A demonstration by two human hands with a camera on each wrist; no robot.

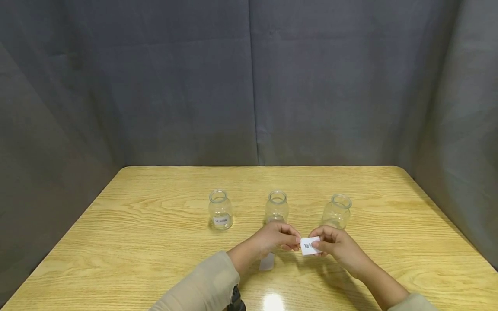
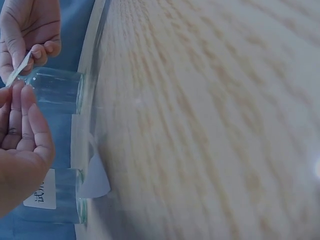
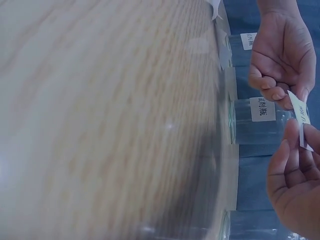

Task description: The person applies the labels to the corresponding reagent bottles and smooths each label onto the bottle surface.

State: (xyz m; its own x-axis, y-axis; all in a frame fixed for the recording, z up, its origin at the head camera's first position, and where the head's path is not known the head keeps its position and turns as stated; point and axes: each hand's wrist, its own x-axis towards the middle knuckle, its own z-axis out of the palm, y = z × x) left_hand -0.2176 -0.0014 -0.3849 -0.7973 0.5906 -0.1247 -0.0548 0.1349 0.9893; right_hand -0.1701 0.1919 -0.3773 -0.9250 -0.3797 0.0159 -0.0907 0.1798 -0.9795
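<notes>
A small white label (image 1: 305,248) with dark handwriting is held between both hands above the table. My right hand (image 1: 339,247) pinches its right side, the thumb lying over the writing. My left hand (image 1: 277,236) pinches the opposite edge with its fingertips, which the right wrist view shows around the label (image 3: 299,117). Just beyond the hands stand the middle glass jar (image 1: 277,206) and the right glass jar (image 1: 335,212), their lower parts partly hidden. A white written label is on the middle jar (image 2: 62,205); I see none on the right jar.
Farther left stands another glass jar (image 1: 219,207), bearing a written label low on its front. A white piece of paper (image 1: 266,262) lies on the wooden table (image 1: 136,242), near my left forearm. Grey cloth (image 1: 186,86) surrounds the table's back and sides.
</notes>
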